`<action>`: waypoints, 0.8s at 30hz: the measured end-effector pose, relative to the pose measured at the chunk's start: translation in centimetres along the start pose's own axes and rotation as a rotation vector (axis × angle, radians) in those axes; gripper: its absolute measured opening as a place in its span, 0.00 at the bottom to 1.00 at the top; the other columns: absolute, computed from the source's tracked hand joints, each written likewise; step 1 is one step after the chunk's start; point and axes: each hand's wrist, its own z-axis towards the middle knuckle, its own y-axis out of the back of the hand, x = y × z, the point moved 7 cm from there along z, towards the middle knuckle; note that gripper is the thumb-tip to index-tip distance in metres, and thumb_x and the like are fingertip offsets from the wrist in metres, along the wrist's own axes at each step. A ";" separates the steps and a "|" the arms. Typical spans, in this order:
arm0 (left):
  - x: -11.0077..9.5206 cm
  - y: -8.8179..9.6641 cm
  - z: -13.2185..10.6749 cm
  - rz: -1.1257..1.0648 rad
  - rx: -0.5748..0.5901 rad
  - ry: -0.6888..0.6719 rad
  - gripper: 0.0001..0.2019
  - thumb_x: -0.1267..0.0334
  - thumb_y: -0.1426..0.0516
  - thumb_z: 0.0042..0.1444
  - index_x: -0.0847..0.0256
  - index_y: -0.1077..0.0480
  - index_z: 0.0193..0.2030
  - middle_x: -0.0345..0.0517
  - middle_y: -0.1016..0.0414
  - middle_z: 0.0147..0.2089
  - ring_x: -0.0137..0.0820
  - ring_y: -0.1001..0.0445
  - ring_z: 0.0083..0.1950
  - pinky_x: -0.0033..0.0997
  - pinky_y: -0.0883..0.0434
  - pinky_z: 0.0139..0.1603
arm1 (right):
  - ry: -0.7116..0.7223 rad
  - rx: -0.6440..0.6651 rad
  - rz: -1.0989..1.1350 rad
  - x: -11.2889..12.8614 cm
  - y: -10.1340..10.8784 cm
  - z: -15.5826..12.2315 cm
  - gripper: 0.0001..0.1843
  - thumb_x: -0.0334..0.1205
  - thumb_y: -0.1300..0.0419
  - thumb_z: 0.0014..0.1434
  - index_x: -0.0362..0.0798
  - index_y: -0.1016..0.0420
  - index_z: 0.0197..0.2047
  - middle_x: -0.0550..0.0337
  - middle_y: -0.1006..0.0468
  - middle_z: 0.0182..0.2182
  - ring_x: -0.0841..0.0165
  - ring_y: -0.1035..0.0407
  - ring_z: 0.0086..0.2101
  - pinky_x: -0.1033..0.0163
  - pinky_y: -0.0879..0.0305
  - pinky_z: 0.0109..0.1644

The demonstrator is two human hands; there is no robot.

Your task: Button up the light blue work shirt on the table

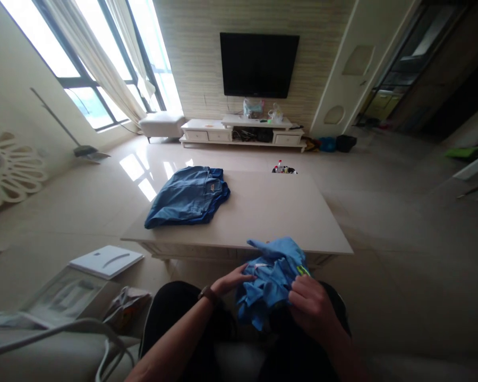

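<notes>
A crumpled light blue shirt [269, 281] with a neon yellow-green trim sits over my lap, just in front of the table's near edge. My right hand [308, 307] grips its right side, and my left hand [233, 280] holds its left edge with the fingertips. A folded darker blue garment [187, 196] lies on the cream low table [258, 212], to the far left of my hands. Part of the shirt is hidden behind my right hand.
A bottle and small dark items [283, 169] stand at the table's far edge. To my left are a white flat box [106, 261] and a crumpled bag [126, 307]. A white cable [83, 331] lies on the sofa. Farther off stand a TV cabinet [241, 132] and a white stool [161, 124].
</notes>
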 end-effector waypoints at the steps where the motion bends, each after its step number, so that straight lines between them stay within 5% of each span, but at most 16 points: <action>1: 0.1 -2.2 -0.4 -0.056 0.097 0.019 0.29 0.42 0.29 0.43 0.60 0.20 0.47 0.54 0.19 0.49 0.46 0.22 0.51 0.46 0.26 0.56 | -0.047 -0.053 0.000 0.2 0.9 -2.1 0.20 0.33 0.51 0.69 0.54 0.33 0.25 0.58 0.31 0.24 0.64 0.34 0.31 0.58 0.36 0.41; 3: -0.3 -5.7 -1.1 -0.152 0.193 0.012 0.29 0.38 0.29 0.43 0.62 0.20 0.41 0.52 0.19 0.41 0.41 0.21 0.42 0.44 0.25 0.50 | -0.151 -0.135 0.002 0.2 2.2 -5.7 0.18 0.37 0.49 0.69 0.55 0.33 0.25 0.57 0.31 0.25 0.62 0.33 0.31 0.56 0.33 0.41; 5: -2.0 -6.7 -1.5 -0.254 0.080 -0.067 0.29 0.37 0.30 0.43 0.62 0.21 0.40 0.50 0.20 0.39 0.38 0.23 0.39 0.41 0.26 0.47 | -0.230 -0.201 -0.003 0.1 2.9 -8.6 0.17 0.38 0.46 0.69 0.55 0.33 0.27 0.58 0.30 0.26 0.62 0.32 0.32 0.56 0.31 0.41; 8: -7.3 -4.9 -2.6 -0.336 -0.194 -0.222 0.26 0.40 0.33 0.48 0.62 0.24 0.41 0.49 0.21 0.39 0.36 0.25 0.38 0.36 0.26 0.42 | -0.314 -0.298 -0.011 0.2 3.6 -11.2 0.15 0.37 0.44 0.67 0.54 0.35 0.27 0.60 0.31 0.25 0.63 0.31 0.31 0.59 0.31 0.39; 10: -12.7 -3.5 -3.7 -0.264 -0.246 -0.335 0.20 0.47 0.35 0.51 0.62 0.25 0.40 0.47 0.21 0.38 0.35 0.25 0.38 0.34 0.26 0.41 | -0.394 -0.326 -0.004 0.3 3.6 -11.7 0.13 0.35 0.43 0.65 0.54 0.36 0.28 0.61 0.30 0.26 0.64 0.30 0.31 0.60 0.31 0.37; 14: -24.5 -1.9 -7.5 -0.086 -0.221 -0.649 0.13 0.55 0.41 0.58 0.61 0.25 0.44 0.44 0.22 0.41 0.34 0.25 0.43 0.32 0.27 0.46 | -0.521 -0.261 0.081 1.1 3.2 -10.3 0.06 0.39 0.40 0.61 0.52 0.32 0.32 0.58 0.25 0.32 0.63 0.27 0.35 0.59 0.30 0.40; 17: -31.0 -1.8 -10.8 0.138 -0.233 -0.799 0.08 0.62 0.43 0.59 0.62 0.27 0.42 0.42 0.24 0.39 0.32 0.27 0.43 0.30 0.29 0.46 | -0.530 -0.169 0.274 1.4 2.6 -8.6 0.07 0.45 0.39 0.63 0.51 0.27 0.39 0.56 0.21 0.38 0.62 0.24 0.40 0.56 0.27 0.47; 22: -36.8 -3.2 -14.9 0.406 -0.112 -0.946 0.05 0.66 0.46 0.61 0.62 0.29 0.39 0.41 0.27 0.37 0.29 0.30 0.39 0.28 0.32 0.42 | -0.674 -0.339 0.551 -3.5 3.0 -6.4 0.21 0.53 0.37 0.62 0.50 0.29 0.53 0.47 0.22 0.53 0.59 0.22 0.47 0.50 0.25 0.55; 24: -37.9 -3.9 -16.0 0.515 -0.080 -0.993 0.05 0.67 0.46 0.62 0.62 0.30 0.37 0.40 0.28 0.36 0.28 0.31 0.39 0.28 0.33 0.42 | -0.657 -0.384 0.586 -5.6 3.1 -4.4 0.32 0.55 0.33 0.56 0.49 0.31 0.59 0.41 0.26 0.61 0.54 0.28 0.59 0.48 0.25 0.57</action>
